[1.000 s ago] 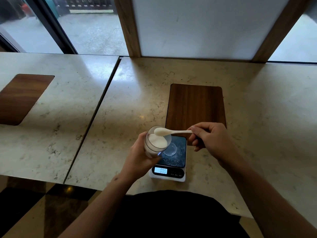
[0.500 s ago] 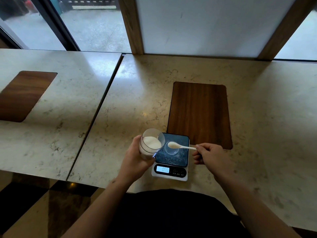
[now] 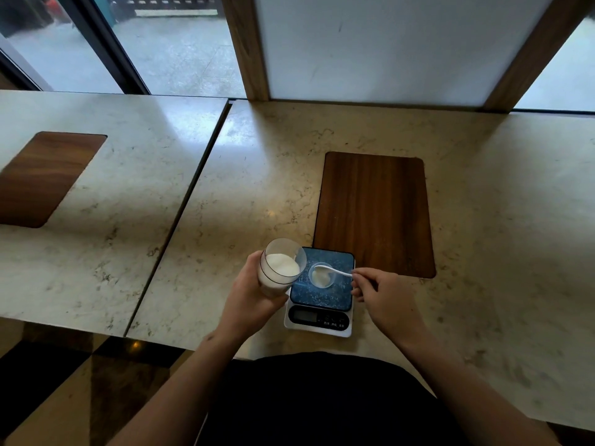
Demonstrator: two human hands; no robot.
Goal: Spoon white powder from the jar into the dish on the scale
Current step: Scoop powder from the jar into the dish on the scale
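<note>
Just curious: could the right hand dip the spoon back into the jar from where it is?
Probably yes. The jar is open, tilted toward the right hand, and nothing lies between its mouth and the spoon over the dish.

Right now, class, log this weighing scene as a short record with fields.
left hand: holds jar, tilted, beside scale
right hand: grip on spoon handle
spoon bowl: over dish
dish: on scale platform, white powder inside
scale: on marble table, display unreadable
jar contents: white powder remains
</note>
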